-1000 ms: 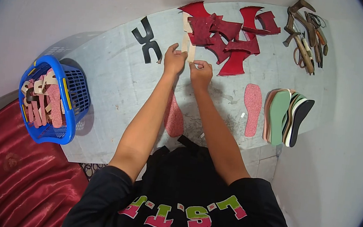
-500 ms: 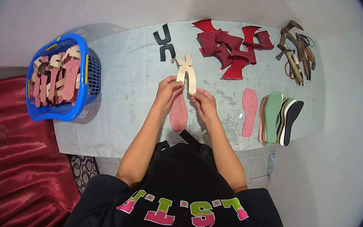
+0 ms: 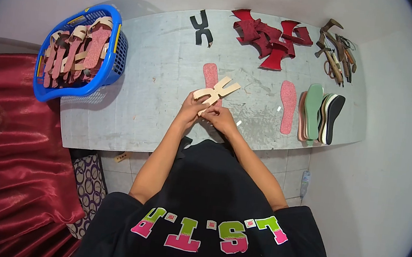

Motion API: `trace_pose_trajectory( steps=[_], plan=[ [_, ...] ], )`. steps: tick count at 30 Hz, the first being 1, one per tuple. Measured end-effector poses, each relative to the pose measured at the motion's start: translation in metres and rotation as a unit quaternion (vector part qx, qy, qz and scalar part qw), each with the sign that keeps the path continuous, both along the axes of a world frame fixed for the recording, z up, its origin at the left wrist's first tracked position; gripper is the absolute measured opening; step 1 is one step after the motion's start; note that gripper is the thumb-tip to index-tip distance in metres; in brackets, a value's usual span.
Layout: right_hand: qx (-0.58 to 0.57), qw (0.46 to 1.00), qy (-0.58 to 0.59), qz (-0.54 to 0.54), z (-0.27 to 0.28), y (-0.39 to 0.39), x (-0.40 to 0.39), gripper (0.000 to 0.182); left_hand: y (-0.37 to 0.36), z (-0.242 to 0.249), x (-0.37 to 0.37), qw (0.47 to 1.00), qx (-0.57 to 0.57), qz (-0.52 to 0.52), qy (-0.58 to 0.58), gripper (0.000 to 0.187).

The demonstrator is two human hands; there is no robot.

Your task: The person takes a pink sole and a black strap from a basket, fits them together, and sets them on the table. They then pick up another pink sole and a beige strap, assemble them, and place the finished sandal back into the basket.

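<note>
A cream X-shaped sandal strap (image 3: 216, 92) is tilted in front of me, above a pink insole (image 3: 210, 71) that lies on the table and is partly covered. My left hand (image 3: 191, 109) is closed around the strap's lower left arms. Close against it, my right hand (image 3: 222, 120) pinches the strap's lower end; its fingertips are partly hidden. A second pink insole (image 3: 287, 107) lies to the right, beside a row of soles (image 3: 312, 111) in green, white, black and brown.
Black X-shaped strap pieces (image 3: 202, 28) and a pile of red straps (image 3: 271, 39) lie at the table's back. Hammers and other hand tools (image 3: 336, 54) occupy the far right corner. At left, a blue basket (image 3: 110, 60) holds several sandals. Red cloth (image 3: 6, 119) hangs nearby.
The strap has turned from nearly upright to slanted and is nearer to me. My hands have come together at its lower end. The whole view has shifted, with the tabletop now higher.
</note>
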State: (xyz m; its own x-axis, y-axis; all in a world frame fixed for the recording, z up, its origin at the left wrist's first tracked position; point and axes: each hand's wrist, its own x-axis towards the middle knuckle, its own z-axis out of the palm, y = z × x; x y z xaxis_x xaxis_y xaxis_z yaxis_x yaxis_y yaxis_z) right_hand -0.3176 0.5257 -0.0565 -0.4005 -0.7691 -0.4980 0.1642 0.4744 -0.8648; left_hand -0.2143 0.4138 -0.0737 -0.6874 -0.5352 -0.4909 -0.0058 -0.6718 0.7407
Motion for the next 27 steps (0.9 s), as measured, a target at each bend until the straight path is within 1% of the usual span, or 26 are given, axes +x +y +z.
trace_pose_trajectory(
  steps=[1, 2, 4, 5, 6, 7, 8, 9, 10, 11, 12, 14, 15, 16, 17, 18, 19, 20, 21, 22, 23, 24, 25, 26, 27],
  plan=[
    [0.004, 0.998, 0.037, 0.043, 0.003, 0.001, -0.001, 0.016, 0.001, -0.002, 0.005, 1.0, -0.001, 0.002, 0.001, 0.043],
    [0.003, 0.998, 0.038, 0.044, 0.0, 0.003, -0.003, 0.016, 0.002, -0.004, 0.009, 1.0, 0.013, 0.002, -0.002, 0.046],
    [-0.017, 0.999, -0.007, -0.042, -0.019, 0.008, -0.011, 0.015, -0.001, -0.003, 0.015, 1.0, 0.027, 0.001, -0.002, 0.049],
    [-0.013, 0.985, 0.124, -0.117, -0.049, 0.01, -0.015, 0.018, -0.007, 0.001, 0.018, 0.999, 0.04, -0.012, -0.006, 0.05],
    [0.003, 0.964, 0.219, -0.148, -0.047, 0.012, -0.024, 0.025, -0.014, 0.002, 0.021, 0.998, 0.053, -0.025, -0.01, 0.051],
    [0.001, 0.932, 0.319, -0.175, -0.045, 0.014, -0.03, 0.028, -0.018, 0.003, 0.023, 0.997, 0.056, -0.045, -0.002, 0.044],
    [-0.001, 0.888, 0.414, -0.2, -0.043, 0.015, -0.034, 0.032, -0.02, 0.002, 0.025, 0.997, 0.056, -0.045, -0.001, 0.044],
    [-0.002, 0.888, 0.415, -0.199, -0.048, 0.019, -0.04, 0.032, -0.022, 0.003, 0.026, 0.997, 0.069, -0.024, -0.02, 0.041],
    [0.015, 0.903, 0.403, -0.148, -0.055, 0.023, -0.045, 0.03, -0.023, 0.002, 0.028, 0.996, 0.081, -0.003, -0.039, 0.039],
    [0.032, 0.915, 0.39, -0.097, -0.063, 0.024, -0.048, 0.028, -0.024, 0.001, 0.028, 0.996, 0.064, -0.021, -0.054, 0.039],
    [0.03, 0.915, 0.392, -0.096, -0.063, 0.025, -0.047, 0.028, -0.024, -0.003, 0.029, 0.996, 0.063, -0.02, -0.051, 0.039],
    [0.016, 0.961, 0.259, -0.101, -0.064, 0.029, -0.043, 0.024, -0.025, -0.011, 0.032, 0.994, 0.11, -0.023, -0.014, 0.046],
    [0.025, 0.955, 0.272, -0.119, -0.059, 0.029, -0.041, 0.016, -0.026, -0.012, 0.032, 0.994, 0.111, -0.02, -0.013, 0.046],
    [0.026, 0.955, 0.271, -0.116, -0.055, 0.029, -0.041, 0.016, -0.025, -0.013, 0.034, 0.989, 0.146, -0.024, 0.026, 0.049],
    [0.017, 0.955, 0.254, -0.153, -0.051, 0.027, -0.041, 0.015, -0.024, -0.015, 0.036, 0.981, 0.18, -0.028, 0.064, 0.052],
    [0.007, 0.953, 0.237, -0.191, -0.053, 0.026, -0.043, 0.014, -0.022, -0.009, 0.037, 0.981, 0.181, -0.026, 0.065, 0.052],
    [0.006, 0.953, 0.237, -0.189, -0.062, 0.023, -0.046, 0.014, -0.021, -0.003, 0.036, 0.982, 0.165, -0.056, 0.074, 0.055],
    [-0.017, 0.959, 0.184, -0.215, -0.07, 0.02, -0.046, 0.015, -0.019, 0.003, 0.036, 0.981, 0.15, -0.087, 0.082, 0.057],
    [-0.04, 0.961, 0.13, -0.24, -0.078, 0.02, -0.047, 0.017, -0.014, 0.014, 0.033, 0.982, 0.15, -0.087, 0.082, 0.057],
    [-0.041, 0.961, 0.13, -0.24, -0.076, 0.019, -0.046, 0.017, -0.007, 0.026, 0.028, 0.986, 0.125, -0.076, 0.078, 0.056],
    [-0.05, 0.956, 0.168, -0.234, -0.074, 0.017, -0.044, 0.024, -0.002, 0.034, 0.024, 0.99, 0.1, -0.065, 0.075, 0.055],
    [-0.06, 0.95, 0.205, -0.228, -0.069, 0.014, -0.041, 0.03, -0.001, 0.03, 0.022, 0.99, 0.1, -0.065, 0.075, 0.055],
    [-0.061, 0.95, 0.205, -0.229, -0.064, 0.01, -0.039, 0.03, 0.0, 0.025, 0.019, 0.993, 0.085, -0.043, 0.075, 0.053],
    [-0.086, 0.947, 0.178, -0.252, -0.059, 0.005, -0.037, 0.034, 0.001, 0.02, 0.018, 0.994, 0.07, -0.02, 0.076, 0.051],
    [-0.111, 0.943, 0.152, -0.276, -0.052, 0.001, -0.035, 0.038, 0.0, 0.018, 0.017, 0.995, 0.069, -0.02, 0.076, 0.051]
  ],
)
